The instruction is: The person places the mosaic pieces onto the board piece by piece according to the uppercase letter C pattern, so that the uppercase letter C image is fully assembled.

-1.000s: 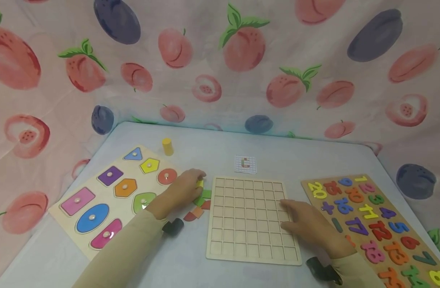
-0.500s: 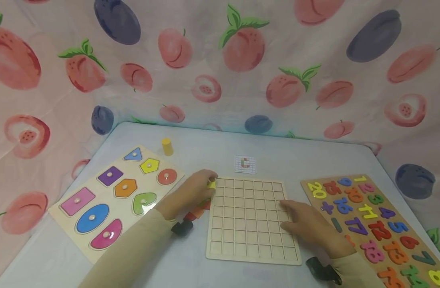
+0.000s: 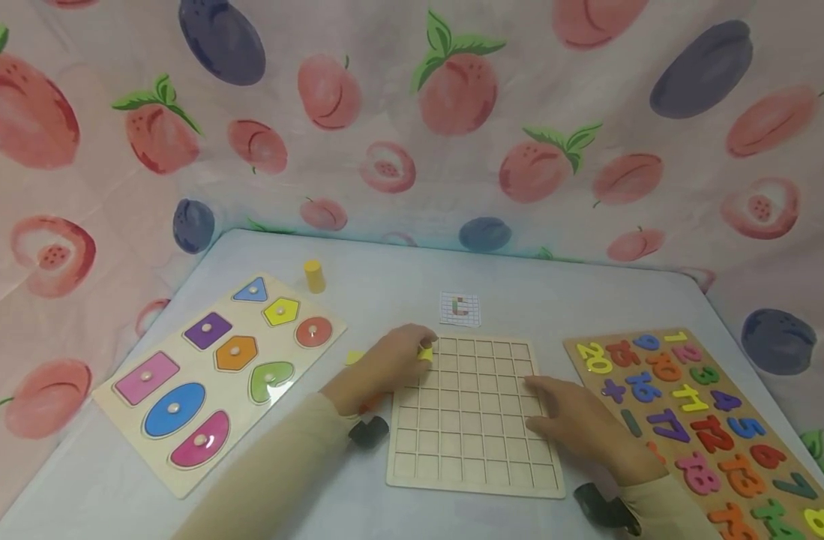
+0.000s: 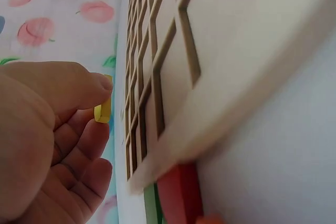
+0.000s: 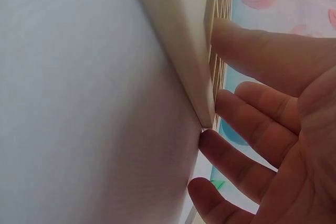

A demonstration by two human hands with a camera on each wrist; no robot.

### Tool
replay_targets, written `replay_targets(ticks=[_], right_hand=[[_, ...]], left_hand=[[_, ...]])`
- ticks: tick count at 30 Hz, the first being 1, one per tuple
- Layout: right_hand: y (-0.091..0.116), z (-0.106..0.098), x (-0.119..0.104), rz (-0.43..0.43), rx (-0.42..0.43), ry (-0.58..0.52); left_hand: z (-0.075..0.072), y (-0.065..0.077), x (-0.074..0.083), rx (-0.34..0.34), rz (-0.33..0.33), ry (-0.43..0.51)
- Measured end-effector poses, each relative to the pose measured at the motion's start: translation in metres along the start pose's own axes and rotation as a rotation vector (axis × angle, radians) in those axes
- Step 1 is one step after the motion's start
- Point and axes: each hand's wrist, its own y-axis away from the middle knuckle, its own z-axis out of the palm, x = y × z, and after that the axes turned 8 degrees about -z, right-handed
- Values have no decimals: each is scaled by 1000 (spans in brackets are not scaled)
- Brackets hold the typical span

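Note:
My left hand (image 3: 400,358) pinches a small yellow block (image 4: 103,109) between thumb and fingers, over the upper left of the pale wooden grid board (image 3: 475,420). Its other fingers lie loosely curled in the left wrist view. At the board's right edge is my right hand (image 3: 580,424), with thumb and fingers extended and fingertips at the rim. Partly hidden behind the left hand are a yellow piece (image 3: 355,358) and an orange piece (image 3: 371,406). A red block (image 4: 181,192) and a green block (image 4: 152,203) lie by the board's edge in the left wrist view.
Beyond the board lies a small printed card (image 3: 459,308) with a coloured pattern on a grid. A shape puzzle (image 3: 243,420) with knobs lies at left, near a standing yellow cylinder (image 3: 314,276). To the right is a number puzzle board (image 3: 664,390).
My left hand has moved right, from the loose pieces to above the board's upper left corner, carrying the yellow block. The right hand stays where it was.

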Motion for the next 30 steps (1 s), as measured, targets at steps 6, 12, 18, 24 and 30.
replay_targets(ticks=[6,12,18,24,30], right_hand=[[0,0,1,9,4,3],[0,0,0,11,2,-11],[0,0,-1,14,-1,-14],[0,-1,0,-2,-3,-29],[0,1,1,8,3,-22]], left_hand=[[10,-8,9,-16,32,-11],[14,-11,16,-14,33,-30],[15,-12,19,-17,61,-46],[16,-12,22,-17,83,-58],[17,-14,25,5,83,-81]])
